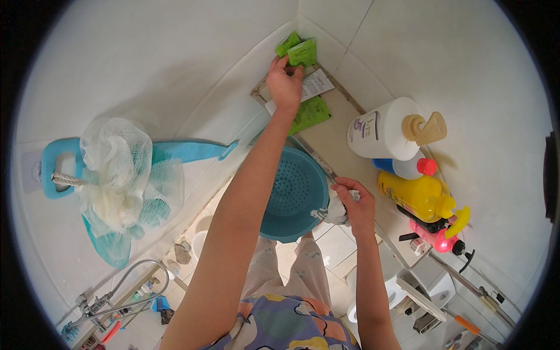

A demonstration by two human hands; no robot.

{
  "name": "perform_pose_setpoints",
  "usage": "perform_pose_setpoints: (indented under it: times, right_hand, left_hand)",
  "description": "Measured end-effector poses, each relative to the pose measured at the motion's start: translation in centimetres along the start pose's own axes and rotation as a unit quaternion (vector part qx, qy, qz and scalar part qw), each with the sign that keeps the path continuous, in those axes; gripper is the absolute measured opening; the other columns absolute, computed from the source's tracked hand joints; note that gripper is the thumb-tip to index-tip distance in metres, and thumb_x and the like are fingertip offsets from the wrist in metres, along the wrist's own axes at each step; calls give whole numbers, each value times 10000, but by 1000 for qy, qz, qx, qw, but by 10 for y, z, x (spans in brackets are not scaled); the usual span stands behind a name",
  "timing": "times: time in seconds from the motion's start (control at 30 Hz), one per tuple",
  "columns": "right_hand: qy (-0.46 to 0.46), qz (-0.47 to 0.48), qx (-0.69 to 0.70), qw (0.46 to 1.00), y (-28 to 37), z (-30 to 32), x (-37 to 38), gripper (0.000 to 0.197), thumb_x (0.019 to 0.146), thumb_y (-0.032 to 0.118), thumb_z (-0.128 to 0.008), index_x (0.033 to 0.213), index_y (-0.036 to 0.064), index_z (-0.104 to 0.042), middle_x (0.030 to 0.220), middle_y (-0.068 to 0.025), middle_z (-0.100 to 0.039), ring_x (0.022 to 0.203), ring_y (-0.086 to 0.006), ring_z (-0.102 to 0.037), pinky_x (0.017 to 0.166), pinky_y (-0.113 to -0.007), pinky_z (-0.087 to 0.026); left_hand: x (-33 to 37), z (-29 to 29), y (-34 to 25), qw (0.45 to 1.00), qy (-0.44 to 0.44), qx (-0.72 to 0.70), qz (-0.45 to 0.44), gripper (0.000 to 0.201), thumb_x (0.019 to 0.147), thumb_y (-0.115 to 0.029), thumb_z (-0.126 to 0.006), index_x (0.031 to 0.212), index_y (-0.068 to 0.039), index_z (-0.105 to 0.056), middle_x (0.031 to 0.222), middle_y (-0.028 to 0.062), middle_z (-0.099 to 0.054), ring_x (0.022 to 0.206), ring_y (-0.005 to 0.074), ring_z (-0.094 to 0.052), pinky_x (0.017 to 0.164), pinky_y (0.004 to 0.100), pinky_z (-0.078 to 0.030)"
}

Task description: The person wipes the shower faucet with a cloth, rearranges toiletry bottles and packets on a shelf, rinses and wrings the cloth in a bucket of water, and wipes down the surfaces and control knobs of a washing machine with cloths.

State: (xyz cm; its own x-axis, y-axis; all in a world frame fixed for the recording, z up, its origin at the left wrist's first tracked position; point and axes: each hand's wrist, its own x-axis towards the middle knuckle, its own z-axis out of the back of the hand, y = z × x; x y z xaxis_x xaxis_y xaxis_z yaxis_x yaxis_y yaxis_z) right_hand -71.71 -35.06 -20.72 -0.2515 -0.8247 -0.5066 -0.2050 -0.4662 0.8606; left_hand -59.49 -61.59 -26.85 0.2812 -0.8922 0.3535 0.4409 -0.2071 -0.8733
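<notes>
My left hand [284, 86] reaches to the far corner of a ledge, its fingers closed at the lower edge of a small green packet [302, 53]. Another green packet [287, 44] leans beside it against the wall. Below the hand, a white printed slip [317, 84] and a flat green packet [310, 114] lie on the ledge [333, 143]. My right hand [357, 208] grips a crumpled white-and-grey cloth or wrapper [335, 211] by the ledge's front edge. Under it is a teal basin [291, 224] with a dotted bottom, partly covered by my left forearm.
Along the ledge's right stand a white pump bottle [382, 129], a red-capped bottle [411, 166], a yellow bottle [411, 194] and a pink bottle [434, 236]. White mesh bath puffs [119, 175] hang from a blue holder [61, 189] on the left wall. A shower tap [96, 306] is lower left.
</notes>
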Motion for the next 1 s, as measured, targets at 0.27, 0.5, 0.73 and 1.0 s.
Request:
perform_pose_setpoints:
  times: [0.27,0.5,0.73,1.0]
  right_hand:
    - [9,-6,6,1000,-7,-1,1,246,861,96,-663,1081,-13,-645,938,-78,-679,842,-107,-617,740,-227,-490]
    - [-33,5,-20,999,-12,18,-15,231,858,100,-663,1070,7,-654,932,-62,-673,843,-113,-618,760,-242,-488]
    - [-187,47,-134,972,-19,60,-27,276,797,188,-710,1029,42,-672,962,-92,-671,920,-184,-629,822,-276,-480]
    - [-212,57,-244,945,-22,72,-20,421,761,338,-722,1070,57,-667,1080,-159,-650,994,-301,-624,872,-356,-475]
  left_hand:
    - [5,9,4,995,42,0,94,340,754,-141,-727,1056,0,-659,813,143,-698,731,182,-674,670,314,-522]
    - [-27,18,5,991,38,-118,56,468,777,2,-658,1220,9,-508,1073,118,-619,879,180,-649,728,304,-534]
    - [-111,48,-58,950,278,-109,92,587,753,24,-664,1296,-37,-449,1306,108,-480,1096,223,-564,867,342,-500]
    - [-144,27,-89,921,375,-89,53,782,731,25,-665,1424,-55,-312,1361,148,-444,1229,267,-471,974,371,-437]
